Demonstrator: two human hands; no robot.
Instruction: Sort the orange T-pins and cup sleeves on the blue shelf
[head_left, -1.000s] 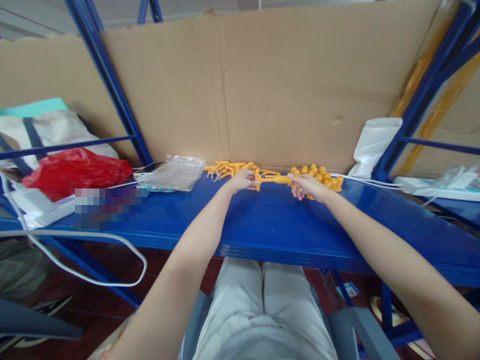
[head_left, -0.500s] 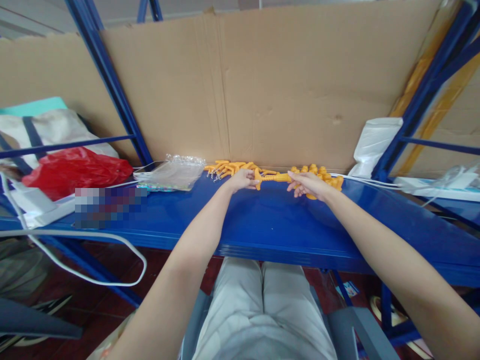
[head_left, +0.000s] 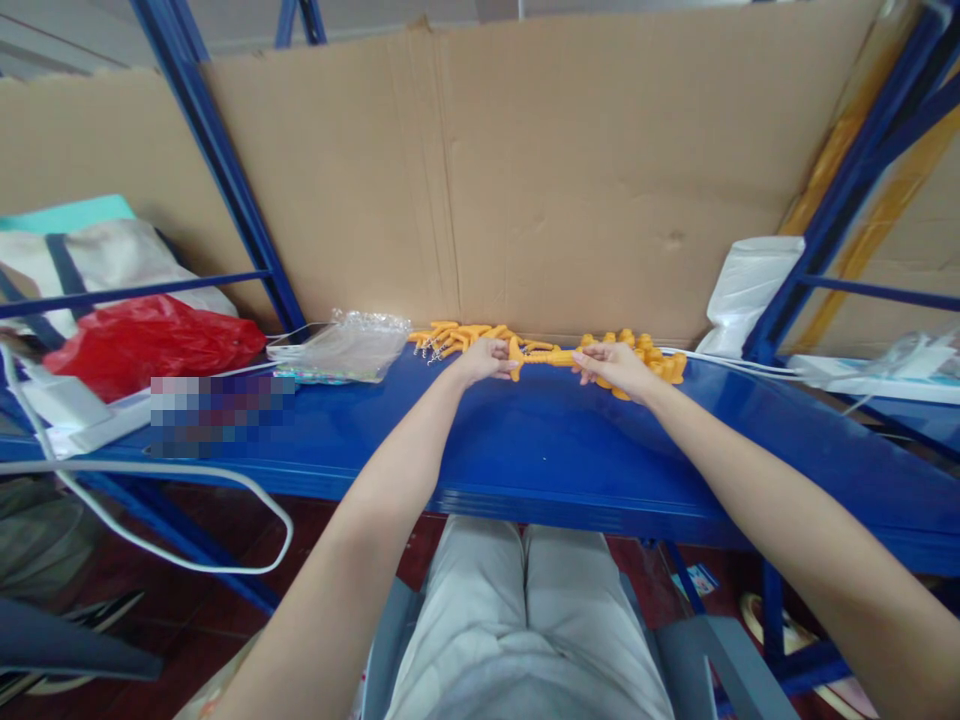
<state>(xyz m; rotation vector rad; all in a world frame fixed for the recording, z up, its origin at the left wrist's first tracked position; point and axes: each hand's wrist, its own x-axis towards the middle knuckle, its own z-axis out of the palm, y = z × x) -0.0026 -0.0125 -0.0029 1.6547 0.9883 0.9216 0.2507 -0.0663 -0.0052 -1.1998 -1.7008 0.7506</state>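
Between my hands lies an orange plastic corkscrew (head_left: 551, 357), held level, with a crosspiece at its left end and a ribbed shaft. My left hand (head_left: 489, 361) grips it at the crosspiece, fingers closed. At the shaft's right end, the fingers of my right hand (head_left: 609, 366) pinch it; the very tip is hidden by them. Behind my left hand is a pile of orange handles (head_left: 450, 336) with wavy metal spirals sticking out. Orange plastic pieces with rounded ends (head_left: 670, 366) are heaped behind and beside my right hand.
The blue shelf top (head_left: 540, 440) runs under both hands, with a cardboard sheet (head_left: 570, 170) upright behind. Clear plastic bags (head_left: 356, 345) lie to the left, near a red bag (head_left: 157, 340). A white pouch (head_left: 750, 290) leans by the right post. A white cable (head_left: 247, 568) loops over the front edge.
My right hand's fingers have closed around the right end of the corkscrew; they were more spread before. My left hand has stayed in place.
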